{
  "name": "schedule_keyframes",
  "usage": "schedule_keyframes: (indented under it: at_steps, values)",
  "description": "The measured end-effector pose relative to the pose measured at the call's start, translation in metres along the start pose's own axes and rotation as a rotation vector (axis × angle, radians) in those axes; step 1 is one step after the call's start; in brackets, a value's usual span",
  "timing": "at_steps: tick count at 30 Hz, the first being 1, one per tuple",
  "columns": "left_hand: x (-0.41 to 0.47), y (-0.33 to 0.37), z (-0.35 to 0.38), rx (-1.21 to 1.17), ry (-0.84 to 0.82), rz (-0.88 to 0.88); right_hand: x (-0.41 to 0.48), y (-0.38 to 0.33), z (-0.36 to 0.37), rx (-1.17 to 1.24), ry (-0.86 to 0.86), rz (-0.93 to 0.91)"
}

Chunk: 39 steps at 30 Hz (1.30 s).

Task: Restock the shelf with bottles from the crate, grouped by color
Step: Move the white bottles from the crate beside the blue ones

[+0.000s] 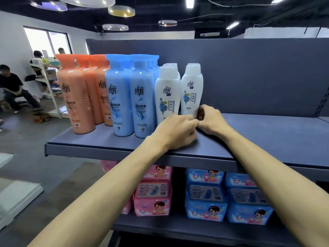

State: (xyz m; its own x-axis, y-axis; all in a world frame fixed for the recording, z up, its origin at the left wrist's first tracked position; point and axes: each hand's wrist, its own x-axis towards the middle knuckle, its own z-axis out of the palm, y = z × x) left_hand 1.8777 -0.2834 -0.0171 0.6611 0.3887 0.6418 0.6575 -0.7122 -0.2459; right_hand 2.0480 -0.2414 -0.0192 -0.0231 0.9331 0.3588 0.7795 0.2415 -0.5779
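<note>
Below the fingers, pink packs point(153, 198) and blue packs point(206, 198) sit on the lower tier. Both hands lie on the shelf point(267, 138), touching each other. The left hand point(175, 132) has its fingers curled and hides the foot of the left white bottle point(166, 97); I cannot tell whether it grips. The right hand point(211, 120) pinches the foot of the right white bottle point(192, 91). Left of the fingers stand blue bottles point(131, 97), then orange bottles point(78, 97), all upright.

Dark grey metal shelf point(267, 139). Tall orange plastic bottles point(76, 97) at 9 o'clock end. Tall blue plastic bottles point(121, 97) touching at their 3 o'clock. Small white plastic bottles point(167, 93) at 3 o'clock of blue, two rows. All upright, labels forward.
</note>
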Motion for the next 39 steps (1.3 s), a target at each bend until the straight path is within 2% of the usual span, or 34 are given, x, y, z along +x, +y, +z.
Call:
schedule_keyframes:
  at_steps: [16,21,25,27,31,39]
  values:
    - [-0.01,0.01,-0.012,-0.04,0.097,0.008,-0.001,0.006,0.0,0.03,0.003,-0.045]
    - [-0.02,0.014,-0.032,0.01,0.012,-0.024,-0.01,-0.003,-0.001,-0.052,0.012,-0.01]
    - [-0.018,0.018,-0.047,0.016,-0.116,-0.128,-0.03,-0.015,-0.008,-0.108,0.026,0.066]
    - [-0.019,0.02,-0.05,0.039,-0.143,-0.158,-0.041,-0.022,-0.013,-0.138,0.013,0.044]
    - [-0.021,0.027,-0.056,0.066,-0.137,-0.187,-0.064,-0.027,-0.025,-0.179,-0.004,0.002]
    - [-0.009,0.063,-0.052,-0.036,-0.089,-0.215,-0.111,-0.013,-0.061,-0.154,0.017,0.019]
